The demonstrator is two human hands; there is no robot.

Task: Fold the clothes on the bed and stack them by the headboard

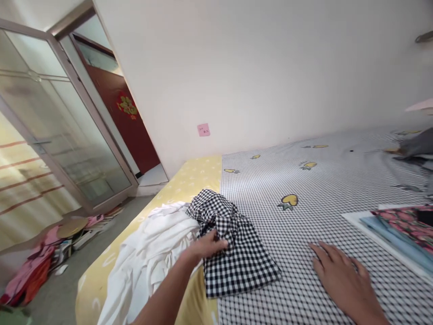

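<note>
A black-and-white gingham garment (241,257) lies crumpled at its far end and flatter at its near end on the bed. My left hand (210,244) is on its left side, closed on a bunch of the cloth; some fingertips are hidden in the folds. Beside it, to the left, a white garment (149,253) lies in a loose heap, partly behind my left forearm. My right hand (341,275) rests palm down on the checked bedsheet (297,243), fingers spread, holding nothing.
Folded clothes (399,234) are stacked at the right. A yellow cover (199,174) runs along the bed's left side. Clothes and books (64,248) lie on the floor at left, below a glass door (81,113). Dark items (417,149) lie at the far right.
</note>
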